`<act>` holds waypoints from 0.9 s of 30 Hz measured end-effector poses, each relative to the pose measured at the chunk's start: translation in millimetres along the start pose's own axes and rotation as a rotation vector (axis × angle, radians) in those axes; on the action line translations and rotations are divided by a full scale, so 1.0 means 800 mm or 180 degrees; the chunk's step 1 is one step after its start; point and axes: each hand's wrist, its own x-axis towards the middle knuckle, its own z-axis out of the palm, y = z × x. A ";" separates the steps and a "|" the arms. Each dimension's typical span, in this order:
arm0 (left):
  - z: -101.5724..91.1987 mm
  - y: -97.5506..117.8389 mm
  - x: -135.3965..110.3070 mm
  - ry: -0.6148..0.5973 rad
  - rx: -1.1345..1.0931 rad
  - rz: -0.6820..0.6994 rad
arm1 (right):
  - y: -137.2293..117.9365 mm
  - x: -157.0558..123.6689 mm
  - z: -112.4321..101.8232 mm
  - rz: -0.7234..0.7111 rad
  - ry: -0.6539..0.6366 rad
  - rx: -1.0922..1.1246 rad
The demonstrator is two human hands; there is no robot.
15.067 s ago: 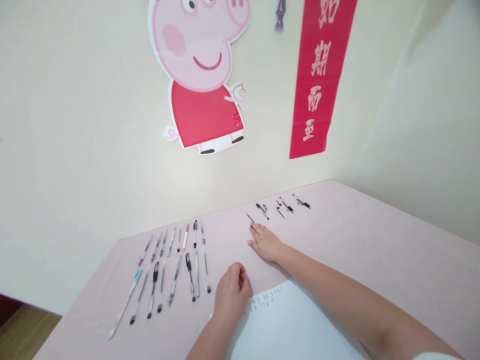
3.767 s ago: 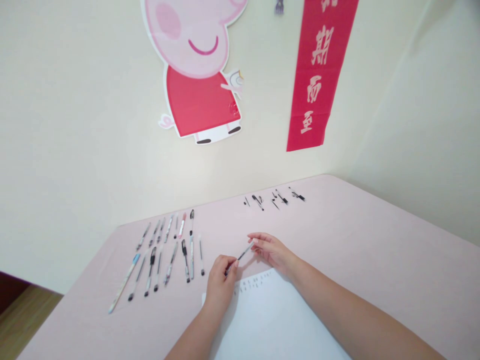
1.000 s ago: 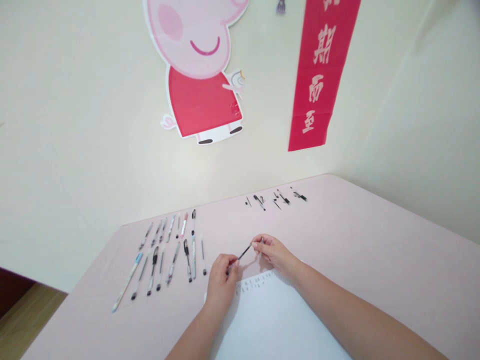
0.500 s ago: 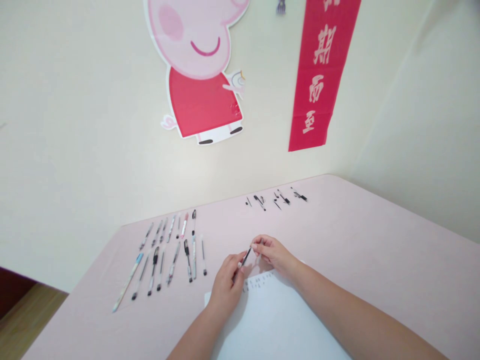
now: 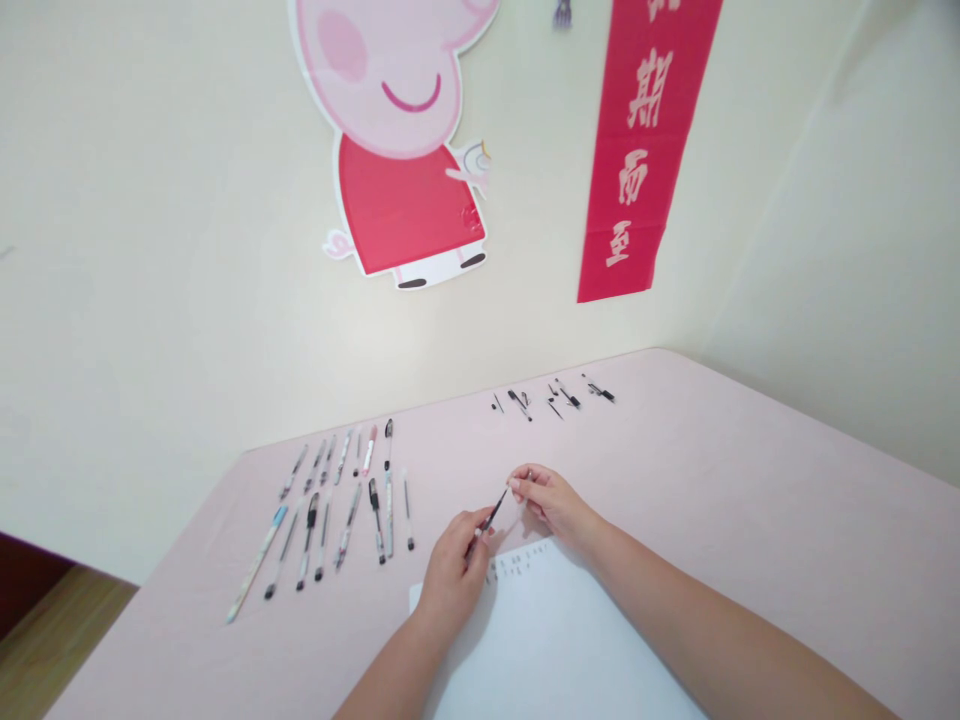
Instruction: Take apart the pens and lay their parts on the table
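Observation:
My left hand (image 5: 454,560) is closed around a dark pen (image 5: 491,515), which slants up and right out of its fingers. Its slender end points at my right hand (image 5: 551,500), whose thumb and forefinger pinch together right by that tip. Whatever small piece lies between those right fingertips is hidden. Both hands are above the top edge of a white sheet of paper (image 5: 555,640) with small dark writing along its upper margin.
Two rows of pens lie to the left, among them a black-capped pen (image 5: 307,540) and a blue-capped pen (image 5: 257,565). Small groups of dark pen parts (image 5: 519,404) lie near the back edge of the pink table (image 5: 750,500). A wall stands behind.
My right hand has shifted slightly up and away from my left hand. More of the pen's thin dark end now shows between them.

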 end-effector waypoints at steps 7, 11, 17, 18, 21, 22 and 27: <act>0.003 -0.004 0.000 0.0125 0.0011 -0.0030 | 0.002 0.011 -0.014 -0.0270 0.0398 -0.0815; 0.004 -0.009 0.000 0.0220 -0.0078 -0.0187 | 0.008 0.011 -0.018 -0.0597 0.0459 -0.2560; 0.007 -0.014 0.002 0.0460 -0.0291 -0.0461 | 0.004 0.001 -0.012 -0.0396 0.0278 -0.3624; 0.007 -0.013 0.002 0.0484 -0.0326 -0.0500 | 0.003 -0.001 -0.011 -0.0374 0.0277 -0.3705; 0.007 -0.011 0.002 0.0511 -0.0366 -0.0545 | 0.002 -0.004 -0.009 -0.0406 0.0293 -0.3968; 0.007 -0.010 0.002 0.0512 -0.0364 -0.0540 | 0.002 -0.004 -0.008 -0.0446 0.0299 -0.4066; 0.007 -0.010 0.002 0.0480 -0.0376 -0.0565 | 0.003 -0.007 -0.006 -0.0482 0.0267 -0.4311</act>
